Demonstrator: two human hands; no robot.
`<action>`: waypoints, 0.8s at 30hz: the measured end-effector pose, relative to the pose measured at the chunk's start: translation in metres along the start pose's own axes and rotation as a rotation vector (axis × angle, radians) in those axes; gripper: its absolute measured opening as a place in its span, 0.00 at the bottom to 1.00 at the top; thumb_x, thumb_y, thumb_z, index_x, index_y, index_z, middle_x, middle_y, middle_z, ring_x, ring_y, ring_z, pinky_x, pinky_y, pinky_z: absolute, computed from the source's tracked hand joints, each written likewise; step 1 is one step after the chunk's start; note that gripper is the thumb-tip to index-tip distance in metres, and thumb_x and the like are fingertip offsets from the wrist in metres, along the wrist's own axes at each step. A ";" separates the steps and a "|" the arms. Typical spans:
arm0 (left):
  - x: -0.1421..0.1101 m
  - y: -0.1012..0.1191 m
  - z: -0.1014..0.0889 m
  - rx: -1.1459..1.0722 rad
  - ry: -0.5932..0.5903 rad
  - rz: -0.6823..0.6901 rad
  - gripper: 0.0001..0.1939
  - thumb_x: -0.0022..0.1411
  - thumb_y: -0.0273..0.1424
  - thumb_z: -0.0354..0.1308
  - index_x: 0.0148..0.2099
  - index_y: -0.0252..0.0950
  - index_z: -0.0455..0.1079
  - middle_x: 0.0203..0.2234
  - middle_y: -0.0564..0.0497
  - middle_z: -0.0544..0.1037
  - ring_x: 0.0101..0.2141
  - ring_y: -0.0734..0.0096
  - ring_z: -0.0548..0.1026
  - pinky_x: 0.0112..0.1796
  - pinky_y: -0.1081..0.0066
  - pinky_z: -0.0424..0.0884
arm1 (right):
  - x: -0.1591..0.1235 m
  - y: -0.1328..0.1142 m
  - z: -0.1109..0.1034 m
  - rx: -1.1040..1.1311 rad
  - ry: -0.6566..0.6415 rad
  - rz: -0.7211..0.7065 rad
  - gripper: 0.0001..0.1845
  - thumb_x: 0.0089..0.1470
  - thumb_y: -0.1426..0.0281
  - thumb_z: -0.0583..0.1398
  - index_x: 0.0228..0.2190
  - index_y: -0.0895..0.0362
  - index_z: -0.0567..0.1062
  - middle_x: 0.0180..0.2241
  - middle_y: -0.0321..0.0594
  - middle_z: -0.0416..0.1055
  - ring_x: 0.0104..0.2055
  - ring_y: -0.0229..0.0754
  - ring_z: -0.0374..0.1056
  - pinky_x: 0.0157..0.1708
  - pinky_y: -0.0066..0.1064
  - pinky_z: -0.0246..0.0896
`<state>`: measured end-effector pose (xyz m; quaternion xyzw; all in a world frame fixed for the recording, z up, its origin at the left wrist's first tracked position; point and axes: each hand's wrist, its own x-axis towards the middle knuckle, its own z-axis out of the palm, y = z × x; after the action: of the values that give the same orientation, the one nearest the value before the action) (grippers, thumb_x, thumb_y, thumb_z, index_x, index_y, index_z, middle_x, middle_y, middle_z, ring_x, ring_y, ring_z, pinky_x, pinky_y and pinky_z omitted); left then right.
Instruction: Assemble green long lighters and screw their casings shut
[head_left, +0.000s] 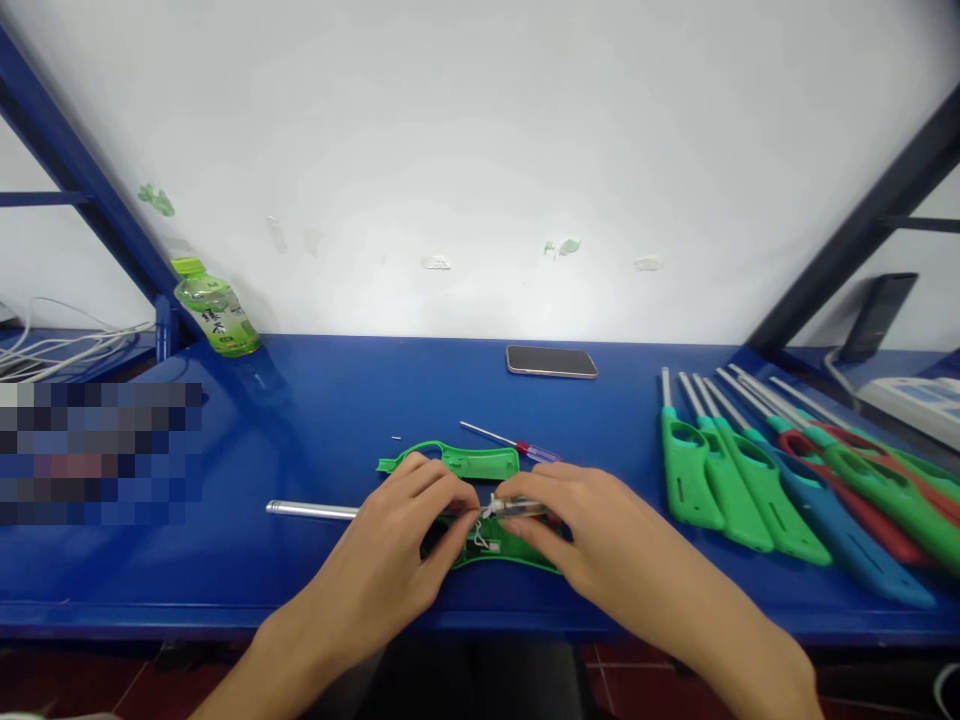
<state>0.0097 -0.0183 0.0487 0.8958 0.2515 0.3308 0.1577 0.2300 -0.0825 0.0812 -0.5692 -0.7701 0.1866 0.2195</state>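
Observation:
My right hand (577, 510) is closed on a small clear fuel tank (517, 507) with a metal valve at its left end. It is held over the opened green lighter shell (517, 548), where thin white wires (481, 540) show. Facing it, my left hand (409, 525) pinches near the valve and wires; whatever is between its fingertips is hidden. A silver lighter tube (311, 510) sticks out leftward from beneath my left hand. Just beyond the hands lies the other green shell half (480, 462). Behind that rests a screwdriver (536, 453) with a clear purple handle.
Several green, blue and red lighters (757, 490) lie at the right. A phone (551, 361) is near the wall, and a green-capped bottle (217, 310) leans at the back left. One tiny metal piece (396, 438) lies on the blue table (330, 400).

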 end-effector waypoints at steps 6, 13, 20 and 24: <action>0.000 0.000 -0.001 0.015 0.013 0.037 0.08 0.75 0.21 0.56 0.43 0.39 0.70 0.36 0.54 0.77 0.40 0.68 0.71 0.43 0.68 0.68 | 0.000 0.000 0.002 -0.047 0.014 -0.015 0.09 0.73 0.71 0.61 0.43 0.48 0.83 0.41 0.34 0.83 0.43 0.47 0.77 0.44 0.38 0.64; -0.001 0.002 -0.002 0.024 0.029 0.055 0.09 0.76 0.20 0.56 0.43 0.39 0.70 0.36 0.54 0.78 0.39 0.69 0.72 0.45 0.66 0.69 | -0.001 -0.002 0.004 -0.054 0.024 -0.021 0.10 0.73 0.71 0.60 0.44 0.48 0.83 0.41 0.35 0.82 0.43 0.47 0.78 0.44 0.38 0.64; 0.001 0.001 -0.002 0.035 0.031 0.072 0.09 0.76 0.21 0.55 0.44 0.39 0.71 0.36 0.54 0.78 0.38 0.68 0.72 0.45 0.66 0.70 | -0.001 -0.004 0.007 -0.115 0.045 -0.010 0.11 0.72 0.72 0.60 0.46 0.49 0.83 0.40 0.37 0.82 0.42 0.49 0.77 0.40 0.39 0.64; 0.000 0.000 -0.002 0.036 0.040 0.081 0.08 0.76 0.20 0.56 0.44 0.38 0.71 0.36 0.53 0.78 0.39 0.69 0.71 0.45 0.67 0.70 | 0.001 -0.006 0.007 -0.141 0.051 -0.016 0.12 0.72 0.73 0.60 0.46 0.50 0.83 0.39 0.37 0.81 0.41 0.50 0.77 0.39 0.39 0.64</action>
<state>0.0082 -0.0183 0.0503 0.9012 0.2241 0.3501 0.1230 0.2210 -0.0840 0.0789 -0.5814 -0.7801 0.1156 0.2000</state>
